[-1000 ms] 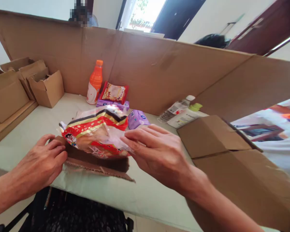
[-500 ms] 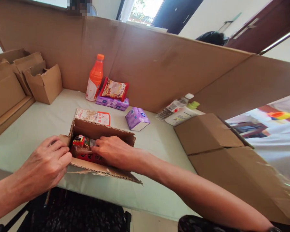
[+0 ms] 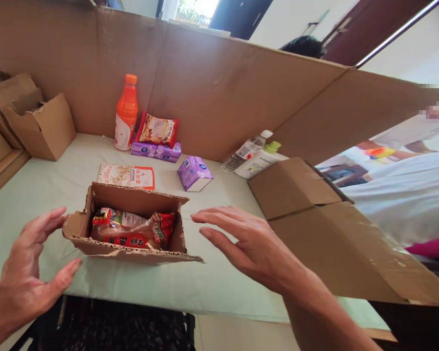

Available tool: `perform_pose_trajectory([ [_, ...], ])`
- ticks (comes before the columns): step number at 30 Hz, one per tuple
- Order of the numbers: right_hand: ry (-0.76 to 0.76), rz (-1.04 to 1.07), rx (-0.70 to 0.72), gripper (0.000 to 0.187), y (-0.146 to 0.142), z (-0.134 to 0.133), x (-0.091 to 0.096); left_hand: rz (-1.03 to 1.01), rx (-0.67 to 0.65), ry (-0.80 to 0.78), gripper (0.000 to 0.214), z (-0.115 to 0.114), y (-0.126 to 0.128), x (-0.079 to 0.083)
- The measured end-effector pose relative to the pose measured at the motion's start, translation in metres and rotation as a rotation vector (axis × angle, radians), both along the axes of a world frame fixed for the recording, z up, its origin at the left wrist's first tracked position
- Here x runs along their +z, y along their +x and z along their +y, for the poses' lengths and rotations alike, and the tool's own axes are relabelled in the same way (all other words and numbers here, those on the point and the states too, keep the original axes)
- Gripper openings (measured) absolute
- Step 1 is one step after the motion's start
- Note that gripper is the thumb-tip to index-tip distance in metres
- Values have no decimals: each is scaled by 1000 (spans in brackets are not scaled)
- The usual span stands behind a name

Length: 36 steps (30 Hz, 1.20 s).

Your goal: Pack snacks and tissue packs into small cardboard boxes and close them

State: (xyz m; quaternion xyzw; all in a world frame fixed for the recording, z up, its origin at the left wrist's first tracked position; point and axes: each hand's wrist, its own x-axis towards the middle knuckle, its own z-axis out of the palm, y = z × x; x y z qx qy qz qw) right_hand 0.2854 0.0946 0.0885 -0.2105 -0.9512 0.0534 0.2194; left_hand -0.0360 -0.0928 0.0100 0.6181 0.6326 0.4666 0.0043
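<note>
Left hand (image 3: 29, 270) and right hand (image 3: 249, 239) held nothing, fingers spread. Cardboard box (image 3: 131, 197) sat between them on the desk (image 3: 227, 282): 3 o'clock of left fingers (looked nearer, contact unclear), 9 of right; long axis roughly 9–3. Cracker bag (image 3: 131, 234) inside read 雪饼. At box's 12, flat pouch (image 3: 127, 176) read "QUIRRELS"; at 2, purple tissue pack (image 3: 193, 171), lettering illegible.

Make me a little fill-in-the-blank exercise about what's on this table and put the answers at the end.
1. The rice cracker bag lies ____ the open cardboard box.
2. The open cardboard box stands ____ the left hand and the right hand.
3. The upright drink bottle has a cap coloured ____.
4. The red snack packet rests on tissue packs whose wrapping is ____.

Missing words: inside; between; orange; purple.
</note>
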Motion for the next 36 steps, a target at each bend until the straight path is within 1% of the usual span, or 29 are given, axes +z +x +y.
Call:
perform_pose_trajectory([
  [1, -32, -9, 27, 26, -1, -1, -8, -36, -23, 24, 76, 2, 3, -3],
  [2, -68, -17, 61, 29, -4, -1, -17, -31, -49, 28, 78, 6, 6, -4],
  [4, -126, -40, 124, 33, -12, 0, -32, 74, -85, 5, 78, 14, 10, -3],
  [6, -155, -46, 166, 35, -18, 1, -40, 191, -109, -20, 73, 21, 11, 0],
  [8, -167, 12, 177, 35, -18, 3, -40, 241, -116, -7, 69, 24, 10, 3],
  [9, -166, 70, 163, 33, -16, 3, -38, 245, -96, 16, 69, 24, 8, 4],
  [12, -128, 262, 53, 24, -10, 4, -30, 176, 11, 74, 78, 21, 5, -1],
  [14, -66, 331, -19, 25, -13, 8, -27, 78, 29, 26, 84, 20, 4, -7],
  [16, -14, 354, -70, 34, -24, 17, -29, 15, -9, -59, 84, 22, 4, -12],
  [18, -32, 316, -100, 38, -40, 30, -33, 17, -55, -84, 79, 26, 5, -14],
  [21, -177, 205, -95, 26, -62, 51, -38, 56, -128, -43, 73, 31, 4, -13],
  [22, -238, 184, -81, 26, -65, 56, -39, 57, -158, -39, 70, 32, 3, -12],
  [24, -356, 170, -15, 34, -63, 59, -37, 47, -197, -52, 65, 34, 0, -13],
  [25, -407, 164, 39, 40, -58, 58, -36, 44, -189, -56, 64, 36, -2, -14],
  [27, -475, 129, 153, 53, -42, 51, -35, 59, -117, -24, 67, 39, -4, -16],
  [29, -473, 53, 236, 61, -26, 41, -37, 112, -27, 11, 71, 44, -6, -19],
  [30, -452, 3, 255, 65, -19, 36, -38, 141, -12, 10, 69, 48, -7, -20],
  [31, -420, -50, 261, 71, -15, 31, -40, 169, -37, -11, 64, 52, -7, -20],
  [33, -346, -142, 246, 83, -13, 23, -43, 191, -149, -76, 51, 60, -9, -20],
  [35, -276, -201, 208, 86, -19, 20, -43, 176, -241, -91, 45, 67, -10, -19],
  [36, -244, -225, 197, 85, -24, 19, -43, 164, -253, -85, 44, 69, -10, -18],
])
